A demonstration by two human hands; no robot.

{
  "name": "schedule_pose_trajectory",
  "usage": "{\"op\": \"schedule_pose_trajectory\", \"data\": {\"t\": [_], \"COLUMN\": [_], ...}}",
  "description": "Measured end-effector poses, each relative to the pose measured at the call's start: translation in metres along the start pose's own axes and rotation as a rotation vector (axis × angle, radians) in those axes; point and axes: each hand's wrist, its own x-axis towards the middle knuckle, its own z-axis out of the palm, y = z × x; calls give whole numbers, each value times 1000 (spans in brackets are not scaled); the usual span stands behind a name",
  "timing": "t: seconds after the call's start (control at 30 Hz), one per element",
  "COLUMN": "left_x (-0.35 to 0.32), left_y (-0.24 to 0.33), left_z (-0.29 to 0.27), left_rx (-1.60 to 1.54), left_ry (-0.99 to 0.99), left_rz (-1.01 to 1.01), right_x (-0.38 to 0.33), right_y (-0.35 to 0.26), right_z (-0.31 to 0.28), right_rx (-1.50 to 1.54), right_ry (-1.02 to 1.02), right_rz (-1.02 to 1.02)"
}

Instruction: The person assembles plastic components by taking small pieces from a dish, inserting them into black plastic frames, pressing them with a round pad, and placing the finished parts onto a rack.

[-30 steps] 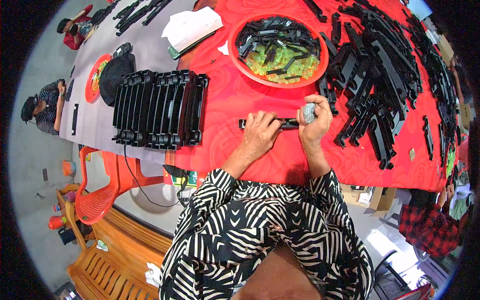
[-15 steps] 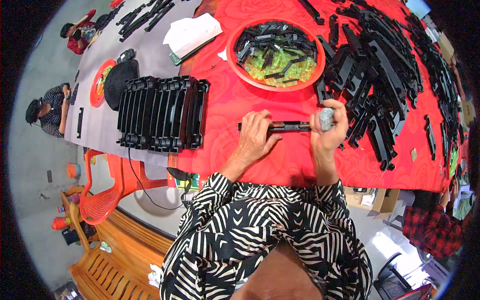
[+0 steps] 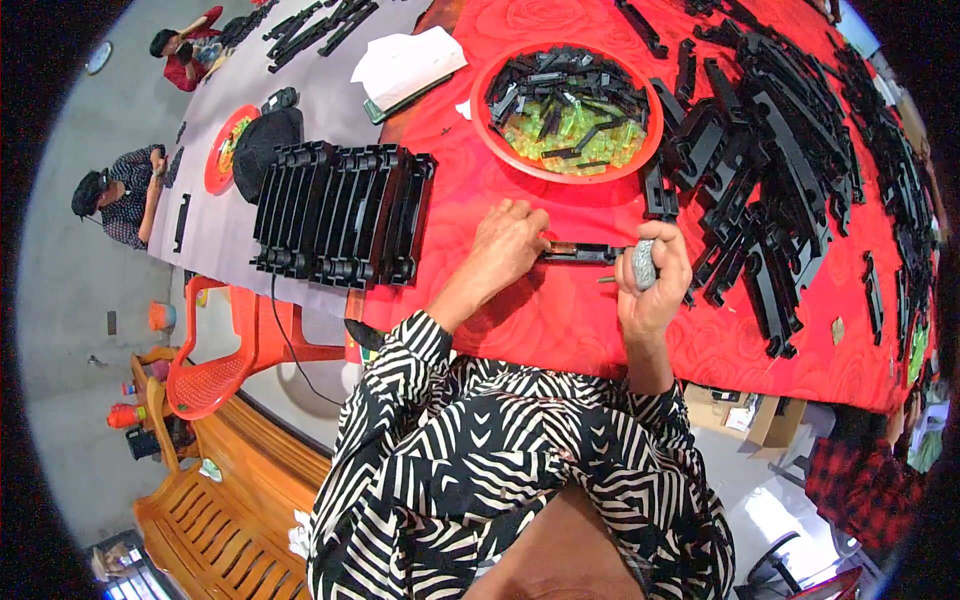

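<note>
A black plastic bar (image 3: 585, 254) with a brownish strip along it lies crosswise on the red tablecloth before me. My left hand (image 3: 510, 240) has its fingers curled over the bar's left end, hiding that part. Beyond the other end, my right hand (image 3: 650, 280) is closed round a tool with a grey wrapped handle (image 3: 645, 265); a thin tip sticks out to its left, beside the bar. Farther off stands a red basin (image 3: 600, 177), holding small black parts and clear yellow-green pieces (image 3: 620, 143).
Black bars (image 3: 770, 180) are heaped at right. A row of black bars (image 3: 345, 215) stands at left, near a black cap (image 3: 268, 140) and white tissues (image 3: 410, 65). A red chair (image 3: 205, 385) and wooden bench (image 3: 215, 540) are beside the table. Other people sit around.
My left hand has drawn its fingers in and rests on the bar's left end. The right hand has turned slightly, and the tool's thin tip now shows. The whole view has shifted a little.
</note>
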Motion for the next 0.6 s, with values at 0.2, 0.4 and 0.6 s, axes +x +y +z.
{"op": "schedule_pose_trajectory", "data": {"t": [0.2, 0.4, 0.6], "left_x": [20, 18, -19], "left_y": [-11, -4, -2], "left_z": [11, 7, 15], "left_rx": [-29, -21, 30], "left_ry": [-329, -396, 105], "left_rz": [-39, -56, 235], "right_x": [-3, 13, 13], "right_y": [12, 29, 70], "right_z": [-4, 9, -8], "right_rx": [-76, -111, -406], "right_ry": [-3, -22, -76], "right_rz": [76, -76, -141]}}
